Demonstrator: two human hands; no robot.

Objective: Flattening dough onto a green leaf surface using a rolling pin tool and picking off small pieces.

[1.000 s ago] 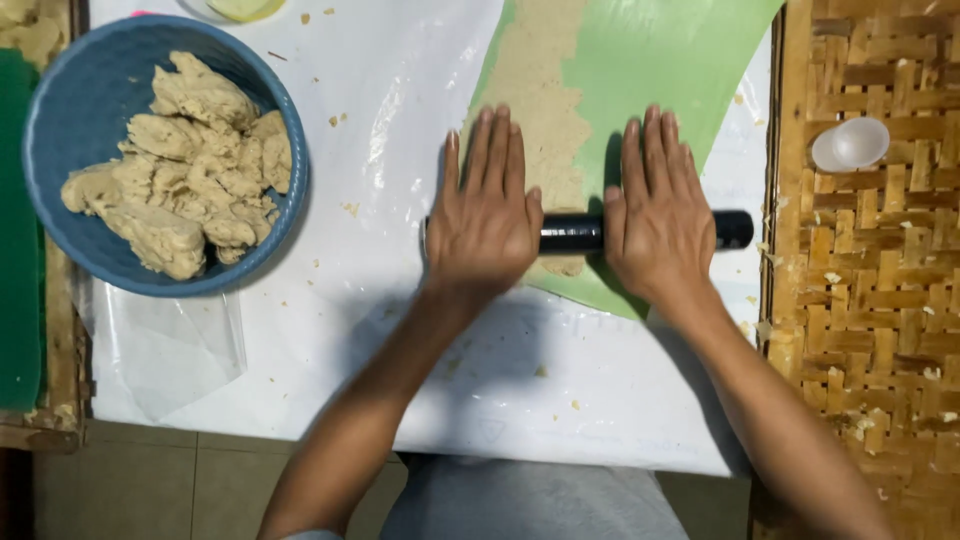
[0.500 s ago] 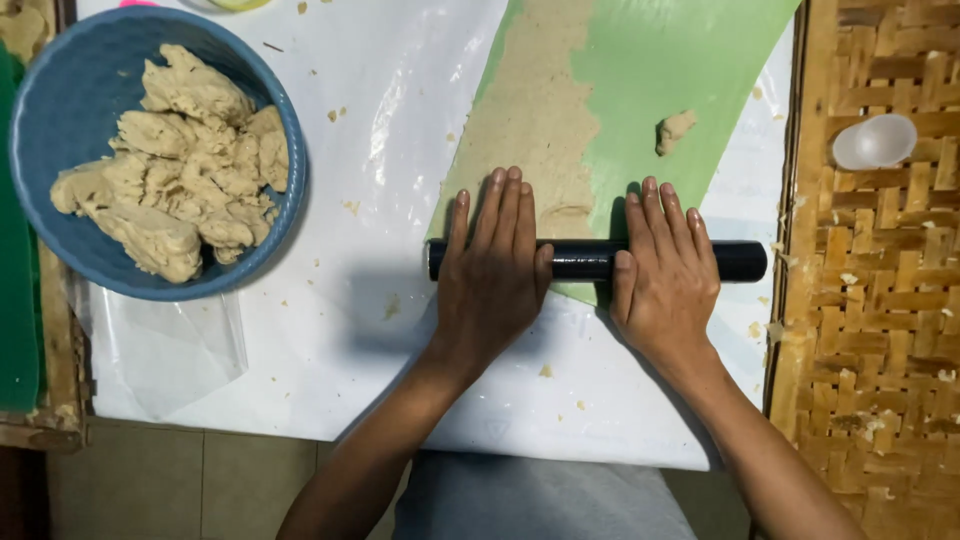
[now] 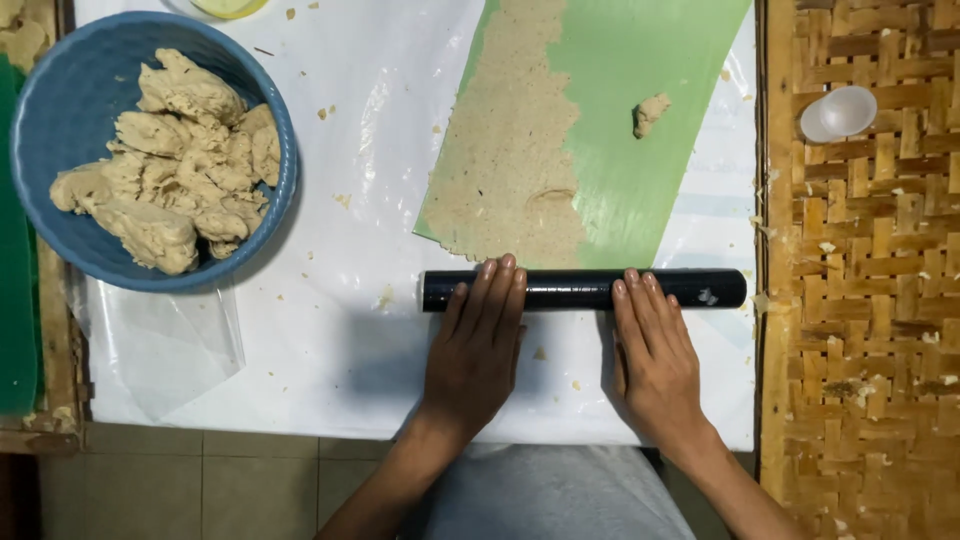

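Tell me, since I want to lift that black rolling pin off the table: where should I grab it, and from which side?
Probably the bare middle of the black rolling pin, between the left hand and right hand, whose fingertips rest on it. It lies flat and crosswise on the white plastic sheet, a plain cylinder without handles, so come from above and close around its width. The flattened dough lies just beyond it.

My fingertips [image 3: 490, 275] hide parts of the black roller [image 3: 583, 289], and the top edge crops the green sheet [image 3: 650, 60].
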